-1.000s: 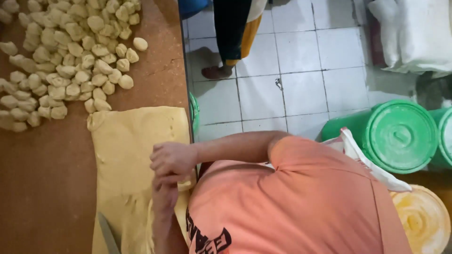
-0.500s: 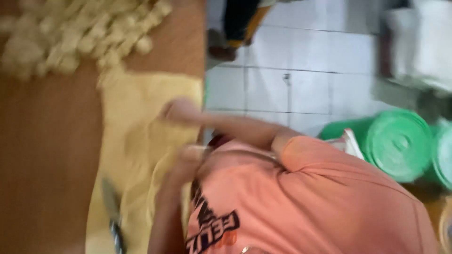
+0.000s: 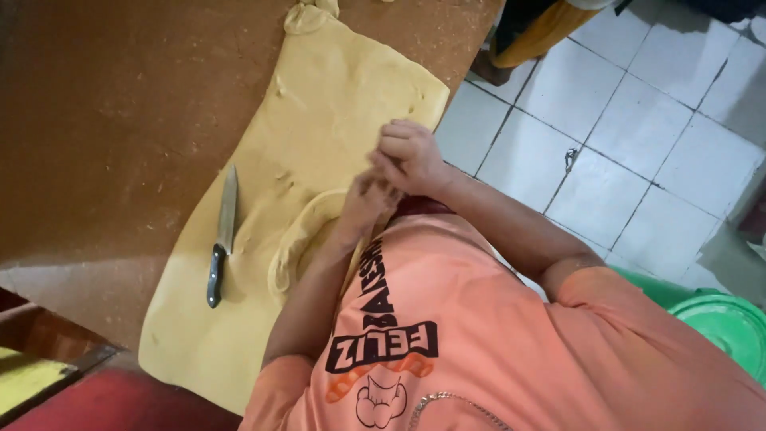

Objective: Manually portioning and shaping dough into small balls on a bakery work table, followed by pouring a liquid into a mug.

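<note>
A wide yellow dough sheet (image 3: 319, 104) lies on the brown table (image 3: 120, 104). A cut strip of dough (image 3: 297, 239) curls up from the sheet to my hands. My left hand (image 3: 363, 203) pinches the strip's end. My right hand (image 3: 411, 152) is curled against the left fingers on the same end, just over the sheet's right edge. A knife (image 3: 222, 235) with a dark handle lies flat on the sheet, left of the strip, and no hand touches it. My orange shirt hides the sheet's near right part.
A small lump of dough (image 3: 307, 16) sits at the sheet's far end. Another person's leg (image 3: 511, 48) stands on the white tiled floor (image 3: 622, 144) beside the table. A green bucket lid (image 3: 730, 327) is at the lower right. A red surface (image 3: 104, 399) lies below the table's edge.
The view has swung, and the heap of small dough pieces has left the frame. My hands have come together on the dough strip. The knife lies still on the sheet.
</note>
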